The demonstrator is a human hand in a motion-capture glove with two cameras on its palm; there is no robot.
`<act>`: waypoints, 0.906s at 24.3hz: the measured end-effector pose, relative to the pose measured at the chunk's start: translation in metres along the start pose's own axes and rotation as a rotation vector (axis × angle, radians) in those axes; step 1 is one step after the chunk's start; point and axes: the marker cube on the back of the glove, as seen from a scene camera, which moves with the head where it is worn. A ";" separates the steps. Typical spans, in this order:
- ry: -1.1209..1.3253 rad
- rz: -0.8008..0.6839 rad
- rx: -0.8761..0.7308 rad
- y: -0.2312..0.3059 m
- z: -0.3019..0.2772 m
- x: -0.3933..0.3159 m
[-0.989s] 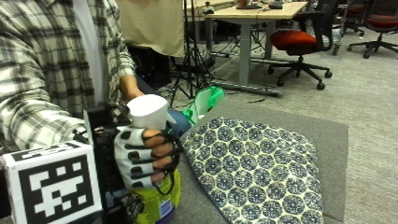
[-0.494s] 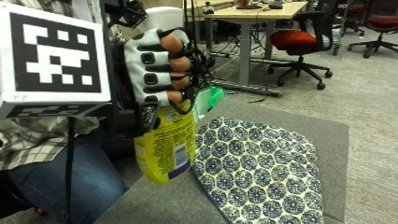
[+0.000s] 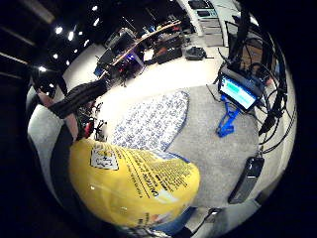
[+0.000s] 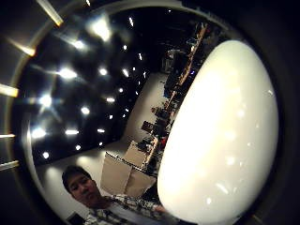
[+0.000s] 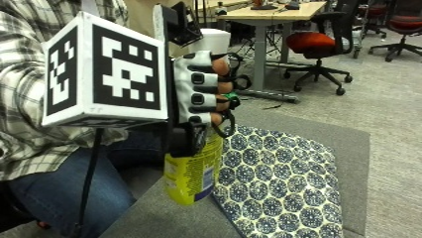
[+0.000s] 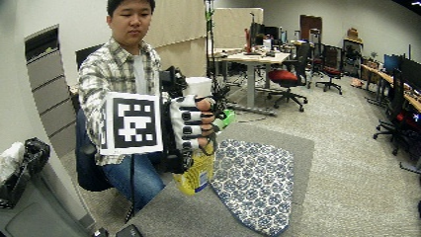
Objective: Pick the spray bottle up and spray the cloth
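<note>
The spray bottle is yellow with a white top, and it is up in the air above the near edge of the grey table. The person's right hand holds it, with the gloved fingers curled around the bottle's neck just under the white top. The yellow body hangs down below the hand and does not touch the table. The cloth lies flat on the table just beside the bottle. It is white with lots of blue round patterns. In the palm view on the little finger side, the yellow bottle is very close to the palm, and the cloth lies past it on the grey table. A small blue stand sits on the table too, holding a little screen, and a black phone lies near the edge.
</note>
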 end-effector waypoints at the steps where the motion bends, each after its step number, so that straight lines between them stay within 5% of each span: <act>1: 0.014 -0.002 -0.010 -0.002 0.003 0.000; 22: 0.391 -0.011 -0.265 -0.033 0.104 -0.007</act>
